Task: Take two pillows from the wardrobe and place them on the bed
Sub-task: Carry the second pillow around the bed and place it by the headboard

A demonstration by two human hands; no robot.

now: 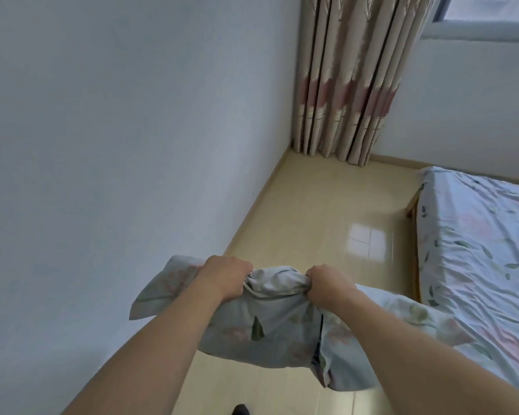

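Note:
A pale blue pillow (261, 327) with a pink flower and green leaf print hangs in front of me above the floor. My left hand (225, 277) grips its bunched top edge on the left. My right hand (327, 284) grips the same edge on the right. Whether this is one pillow or two held together I cannot tell; a dark seam runs down its right part. The bed (477, 244), covered in a matching floral sheet, lies to the right, its corner close to the pillow's right end. The wardrobe is out of view.
A plain white wall (117, 130) fills the left side. Beige tiled floor (327, 211) runs between wall and bed. Striped beige and pink curtains (351, 79) hang in the far corner beside a window (492, 10). A dark shoe tip (241, 410) shows at the bottom.

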